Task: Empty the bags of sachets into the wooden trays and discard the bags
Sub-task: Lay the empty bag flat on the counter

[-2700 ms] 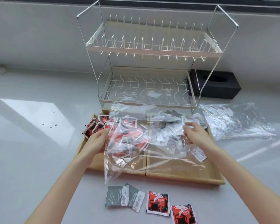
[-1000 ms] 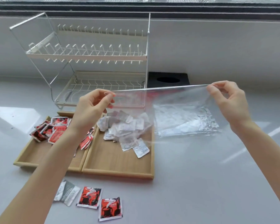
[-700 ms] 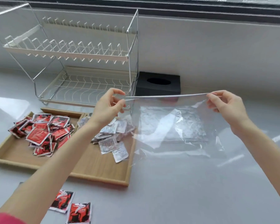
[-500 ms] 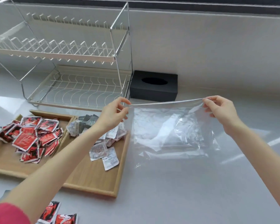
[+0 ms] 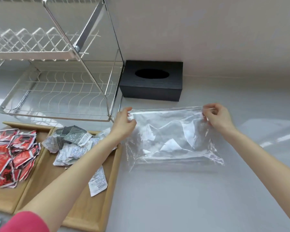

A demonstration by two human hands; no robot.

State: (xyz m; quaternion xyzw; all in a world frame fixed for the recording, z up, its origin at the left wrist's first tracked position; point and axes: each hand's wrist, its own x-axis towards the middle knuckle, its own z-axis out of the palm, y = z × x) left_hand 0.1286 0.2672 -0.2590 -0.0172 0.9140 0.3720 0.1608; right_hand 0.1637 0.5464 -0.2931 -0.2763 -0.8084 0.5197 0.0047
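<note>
**Clerk:** Item 1, largest?

**Holder:** Wire dish rack (image 5: 57, 77), upper left of the frame, 2 tiers. Not mine to handle; it simply stands behind the work.

**Clerk:** Item 2?

**Holder:** 2 wooden trays, lower left, side by side so each kind of sachet has its own. The left tray (image 5: 5, 198) carries the red sachets (image 5: 12, 153). The right tray (image 5: 97, 215) carries the grey and white sachets (image 5: 74, 144), and my left forearm crosses above it.

**Clerk:** Item 3?

**Holder:** Clear bag (image 5: 172, 139), centre right, looking emptied, its lower part draped onto the counter (image 5: 191, 198). There may be a second crumpled bag under it; I cannot tell through the plastic.

**Clerk:** Item 4?

**Holder:** Black tissue box (image 5: 151, 81), upper centre, against the wall.

**Clerk:** Item 5, the grip?

**Holder:** My left hand (image 5: 124, 124) pinches the bag's top left corner; my right hand (image 5: 218, 118) pinches the top right. I hold the 2 corners apart, I judge, to keep the limp film taut and flat so it lays down tidily beside the trays for discarding.
</note>
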